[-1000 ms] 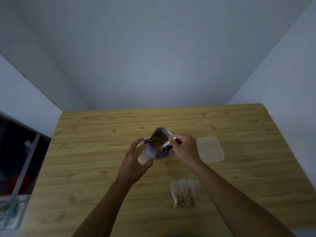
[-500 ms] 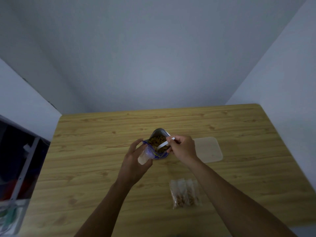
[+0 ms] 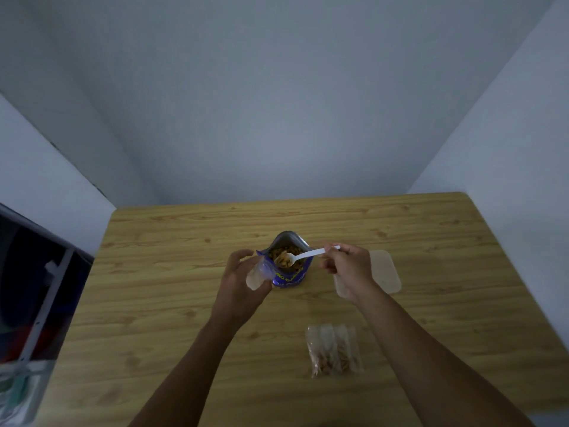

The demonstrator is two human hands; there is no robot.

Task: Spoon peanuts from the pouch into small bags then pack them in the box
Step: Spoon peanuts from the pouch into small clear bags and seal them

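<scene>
— How do your hands sit?
— My left hand is raised with the palm turned inward. Its fingers curl round a small clear bag, which touches the blue pouch. My right hand pinches the handle end of the white spoon.
— And the peanuts?
— Some peanuts lie in the spoon's bowl, over the open pouch, between my two sets of fingers and closer to the left ones.
— Anything around?
— A translucent box lies just behind my right hand, partly hidden by it. Filled bags lie on the table, well apart from both hands.
</scene>
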